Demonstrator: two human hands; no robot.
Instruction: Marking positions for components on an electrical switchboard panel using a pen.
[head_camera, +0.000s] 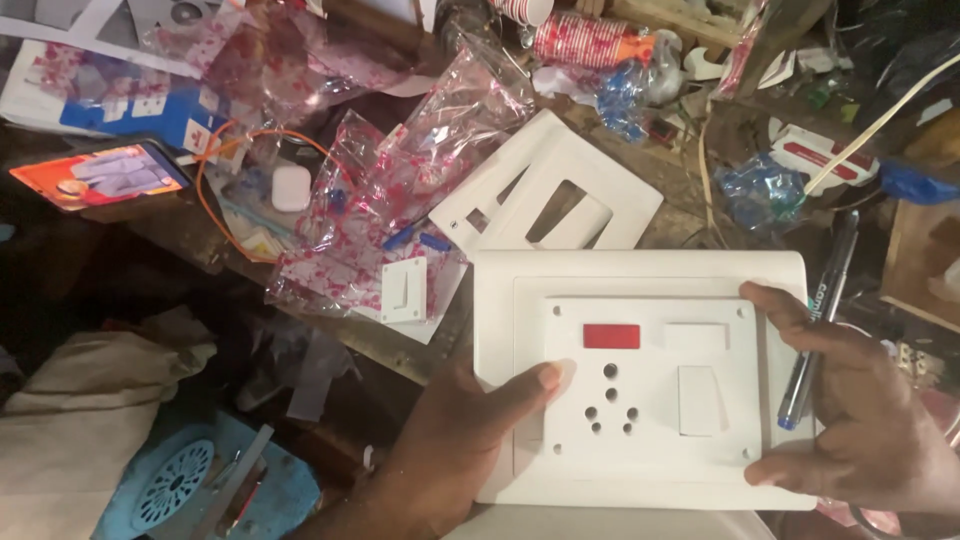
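Head view looks straight down on a cluttered worktop (400, 345), where both hands hold a white switchboard plate (640, 375) low and right of centre. On its raised inner panel sit a red indicator strip (611, 336), a blank white cover (697, 336) just beside it, a socket (604, 402) with 5 round holes, and a white rocker switch (698, 400) to the right of the holes. Left hand (455, 445) comes up from the bottom edge and grips the plate's left side, its thumb lying across the front and ending just left of the socket holes. Right hand (860, 410) clamps the right edge, thumb on the lower corner and a finger on the upper corner of the inner panel; the same hand also pinches a dark pen with a blue tip (815, 330), which stands nearly upright against the plate's right rim. Behind the plate, touching or just overlapping its top edge, lies an empty white frame plate (545, 185) with cut-out windows, tilted. Left of it spread clear plastic bags with red print (400, 180), and a small single white switch (403, 290) rests on one of them. Farther left are an orange wire loop (215, 165), a small white rounded case (290, 187) and a phone with a lit screen (100, 175). At the lower left a blue fan grille (172, 485) shows beside pale cloth (80, 410).
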